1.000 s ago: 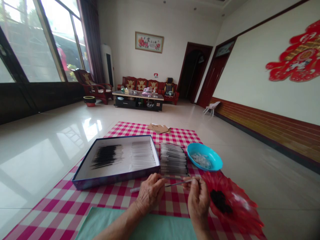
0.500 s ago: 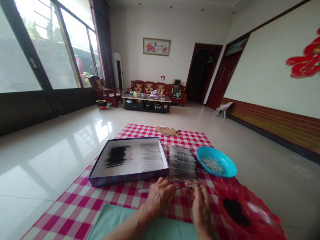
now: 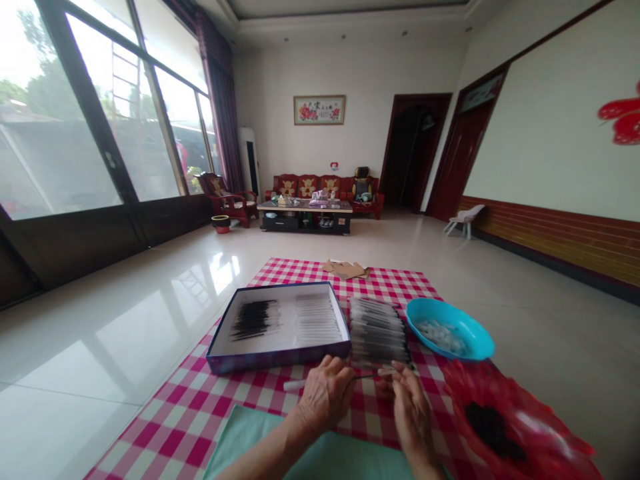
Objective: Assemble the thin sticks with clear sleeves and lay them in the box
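Note:
My left hand [image 3: 326, 393] is closed round a slim pen [image 3: 294, 385]; its whitish end sticks out on the left and a thin dark shaft on the right. The fingertips of my right hand [image 3: 411, 407] pinch a small whitish tube-like piece [image 3: 386, 371] at the shaft's right end. Just beyond lies a stack of clear, dark-cored pens [image 3: 377, 330]. On the left, a shallow box [image 3: 277, 360] holds black thin rods [image 3: 253, 320] and whitish tubes [image 3: 316, 319].
A blue bowl [image 3: 483, 337] with small whitish pieces stands at the right. Nearer is a red petal-edged bowl [image 3: 550, 427] containing black bits. Cardboard scraps [image 3: 346, 269] lie at the checked cloth's [image 3: 170, 427] far edge. A mint-green cloth [image 3: 350, 457] lies under my forearms.
The view has tilted up and shifted left, so everything sits further right and most of it lower. Both hands keep nearly the same hold on the pen and small piece.

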The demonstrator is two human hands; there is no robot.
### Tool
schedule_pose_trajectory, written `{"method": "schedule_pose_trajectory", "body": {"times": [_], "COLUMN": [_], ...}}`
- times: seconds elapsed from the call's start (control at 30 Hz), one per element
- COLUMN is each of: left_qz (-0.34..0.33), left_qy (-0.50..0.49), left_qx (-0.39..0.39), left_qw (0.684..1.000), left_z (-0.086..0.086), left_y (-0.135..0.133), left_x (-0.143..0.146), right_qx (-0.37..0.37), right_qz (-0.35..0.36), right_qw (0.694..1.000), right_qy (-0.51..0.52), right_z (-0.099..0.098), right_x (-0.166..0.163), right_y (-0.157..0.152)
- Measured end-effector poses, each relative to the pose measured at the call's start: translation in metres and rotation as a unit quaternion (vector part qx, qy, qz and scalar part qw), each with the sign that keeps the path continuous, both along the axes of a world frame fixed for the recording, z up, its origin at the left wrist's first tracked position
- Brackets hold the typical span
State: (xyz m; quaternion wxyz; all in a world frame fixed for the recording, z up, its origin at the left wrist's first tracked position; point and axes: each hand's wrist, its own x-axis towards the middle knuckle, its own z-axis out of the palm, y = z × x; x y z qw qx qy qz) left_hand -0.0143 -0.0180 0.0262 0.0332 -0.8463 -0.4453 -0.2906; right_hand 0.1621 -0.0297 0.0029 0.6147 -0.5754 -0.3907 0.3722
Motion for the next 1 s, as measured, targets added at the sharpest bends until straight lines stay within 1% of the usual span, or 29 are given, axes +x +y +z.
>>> {"method": "schedule_pose_trajectory", "body": {"times": [0.13,0.23,0.33,0.37,0.4,0.5,0.63,0.73,0.83,0.93,1.0], "left_qz": [0.022,0.062,0.152,0.186,0.205,0.244,0.281,0.286,0.282,0.279,0.276], "left_qy": [0.032,0.062,0.131,0.159,0.175,0.201,0.229,0.244,0.254,0.253,0.245], "left_qx": [-0.012,-0.022,-0.068,-0.091,-0.106,-0.141,-0.19,-0.22,-0.232,-0.222,-0.204], "left_qw": [0.999,0.996,0.977,0.965,0.957,0.938,0.912,0.9,0.895,0.899,0.907], "left_z": [0.029,0.054,0.074,0.078,0.08,0.08,0.069,0.061,0.058,0.06,0.065], "left_y": [0.004,0.018,0.042,0.051,0.06,0.084,0.103,0.108,0.109,0.108,0.106], "left_x": [-0.029,-0.062,-0.098,-0.109,-0.12,-0.148,-0.171,-0.18,-0.185,-0.187,-0.183], "right_qx": [-0.003,-0.005,-0.007,-0.007,-0.006,-0.003,-0.014,-0.021,-0.023,-0.027,-0.028], "right_qz": [0.013,0.022,0.026,0.024,0.021,0.019,0.033,0.036,0.041,0.043,0.046], "right_qw": [1.0,1.0,0.999,0.999,1.0,1.0,0.999,0.999,0.999,0.999,0.999], "right_qy": [0.006,0.011,0.018,0.02,0.021,0.02,0.036,0.03,0.015,0.005,0.002], "right_z": [0.0,-0.004,-0.007,-0.008,-0.009,-0.012,-0.017,-0.018,-0.017,-0.015,-0.015], "right_x": [0.0,0.001,0.001,0.0,0.0,0.0,0.001,0.001,0.0,0.0,0.0], "right_y": [0.001,0.003,0.005,0.006,0.006,0.008,0.01,0.01,0.009,0.007,0.007]}}
